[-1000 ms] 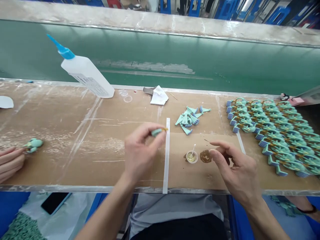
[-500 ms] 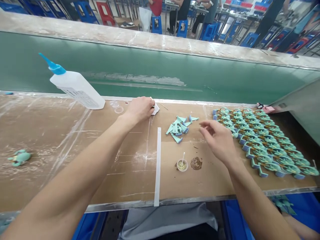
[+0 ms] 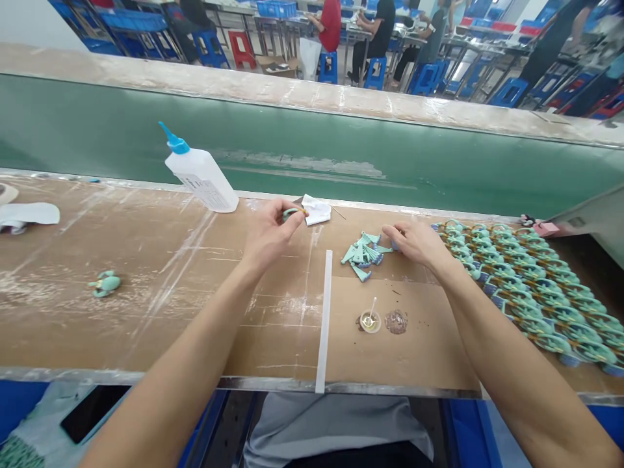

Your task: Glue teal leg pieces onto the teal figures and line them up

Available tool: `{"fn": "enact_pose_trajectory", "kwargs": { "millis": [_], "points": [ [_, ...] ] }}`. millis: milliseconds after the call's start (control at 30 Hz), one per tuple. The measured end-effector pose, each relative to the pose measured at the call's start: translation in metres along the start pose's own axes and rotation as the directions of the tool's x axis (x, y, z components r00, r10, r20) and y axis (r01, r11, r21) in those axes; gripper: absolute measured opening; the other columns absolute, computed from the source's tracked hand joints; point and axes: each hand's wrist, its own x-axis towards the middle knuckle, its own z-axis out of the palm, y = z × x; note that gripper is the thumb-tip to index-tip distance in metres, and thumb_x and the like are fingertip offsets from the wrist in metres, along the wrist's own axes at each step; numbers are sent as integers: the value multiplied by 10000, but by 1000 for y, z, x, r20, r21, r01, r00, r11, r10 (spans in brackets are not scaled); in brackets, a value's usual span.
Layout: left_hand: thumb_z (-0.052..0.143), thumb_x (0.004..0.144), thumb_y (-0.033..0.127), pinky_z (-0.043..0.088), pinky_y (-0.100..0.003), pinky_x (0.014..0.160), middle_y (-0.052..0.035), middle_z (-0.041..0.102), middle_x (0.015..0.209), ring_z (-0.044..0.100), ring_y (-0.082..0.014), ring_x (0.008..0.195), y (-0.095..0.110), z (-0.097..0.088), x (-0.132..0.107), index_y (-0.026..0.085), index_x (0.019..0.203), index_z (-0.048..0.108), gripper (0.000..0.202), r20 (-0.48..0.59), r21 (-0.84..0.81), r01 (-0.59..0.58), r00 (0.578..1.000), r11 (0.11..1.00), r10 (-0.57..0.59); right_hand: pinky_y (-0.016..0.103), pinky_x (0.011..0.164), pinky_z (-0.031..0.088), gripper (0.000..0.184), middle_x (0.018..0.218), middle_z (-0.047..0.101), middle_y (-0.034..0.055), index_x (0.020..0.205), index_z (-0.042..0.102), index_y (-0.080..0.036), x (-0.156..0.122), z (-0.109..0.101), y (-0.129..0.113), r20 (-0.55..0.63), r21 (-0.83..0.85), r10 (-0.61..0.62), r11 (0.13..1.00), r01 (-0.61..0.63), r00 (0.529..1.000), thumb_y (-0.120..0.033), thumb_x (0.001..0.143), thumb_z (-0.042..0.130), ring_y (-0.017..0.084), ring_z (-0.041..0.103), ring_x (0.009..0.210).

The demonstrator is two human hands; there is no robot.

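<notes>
Two hands are busy at the bench (image 3: 146,325). We pinch a small teal part (image 3: 292,212) in the fingertips of our left hand (image 3: 270,237), so that hand is narrow and holding. A bit of yellow shows at the tip of the part. From the white strip (image 3: 324,318) on the bench, the part sits at 11 o'clock, just beside a white cloth (image 3: 316,209). Our right hand (image 3: 414,244) is narrow too, with its fingers curled down at the end of a pile of teal parts (image 3: 361,253). We cannot tell if it holds anything. A part this small is best held with just the tips, firm but soft, so it does not slip.

The pile lies at 1 o'clock from the strip. Long rows of teal figures (image 3: 526,292) fill the bench at 3 o'clock, past a small cup (image 3: 369,320) with a stick in it and a brown smear (image 3: 396,322). A squeeze bottle (image 3: 201,179) stands at 10 o'clock, and one lone teal figure (image 3: 104,283) lies at 9 o'clock.
</notes>
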Motion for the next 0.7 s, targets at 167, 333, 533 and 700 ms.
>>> {"fn": "enact_pose_trajectory", "kwargs": {
  "millis": [167,333,533,700],
  "points": [
    [976,1006,418,615,-329,1018,-67,890,1138,788,-224,1080,31,10,-117,237,1114,900,224,-50,-649,163,966,743,-255,416,867,557,234,882,784,60,906,711,-233,-45,-19,1,-130,150,41,988,-21,991,-363,1054,837,274,731,880],
    [1035,958,469,654,-282,838,-69,899,1080,753,-157,821,74,37,-192,236,1104,960,285,192,-822,390,875,414,-444,309,652,516,341,961,845,55,1223,762,-261,-150,-25,-40,-59,594,1,804,34,998,-552,1073,858,217,739,780],
    [1003,1007,393,710,-302,904,-78,900,1061,848,-202,920,94,53,-210,261,1102,996,163,256,-838,397,892,373,-373,232,555,460,392,871,832,48,1068,799,-224,-233,5,-86,290,923,26,255,-287,957,-549,1011,1011,117,608,615],
    [983,1027,282,709,-254,891,-61,868,1113,838,-173,954,94,59,-211,300,1077,1004,58,154,-825,272,951,495,-266,211,486,370,429,793,763,15,1035,780,-198,-233,23,-81,350,932,0,97,-348,937,-579,1041,977,72,513,517]
  ]
}}
